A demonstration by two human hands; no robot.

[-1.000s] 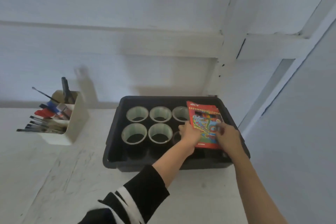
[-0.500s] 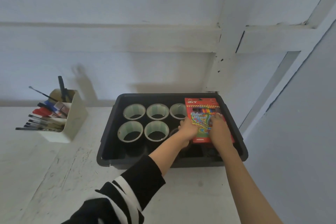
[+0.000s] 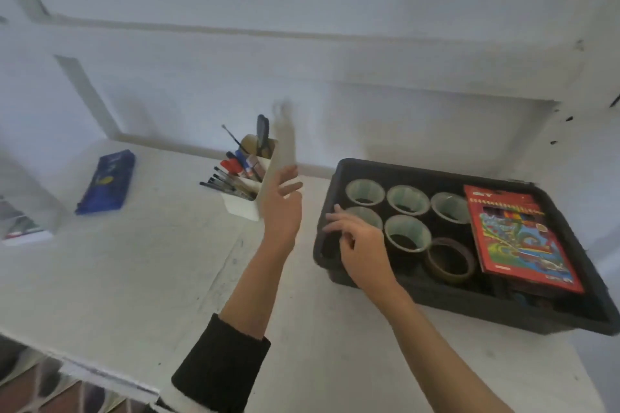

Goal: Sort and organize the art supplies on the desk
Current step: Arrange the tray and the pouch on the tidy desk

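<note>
Moved: I have let go of the pencil box (image 3: 516, 235); it lies flat in the tray (image 3: 469, 307), filed.
Left hand (image 3: 280, 208): spread, empty.
Right hand (image 3: 359, 245): curled at the tray rim; grip unclear.

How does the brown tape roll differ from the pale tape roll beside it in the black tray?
The brown tape roll is dark brown; the pale tape roll is whitish green. The brown tape roll looks lower, the pale tape roll taller. The brown roll lies nearer the red pencil box than the pale roll. Both lie hole upward in the black tray.
</note>
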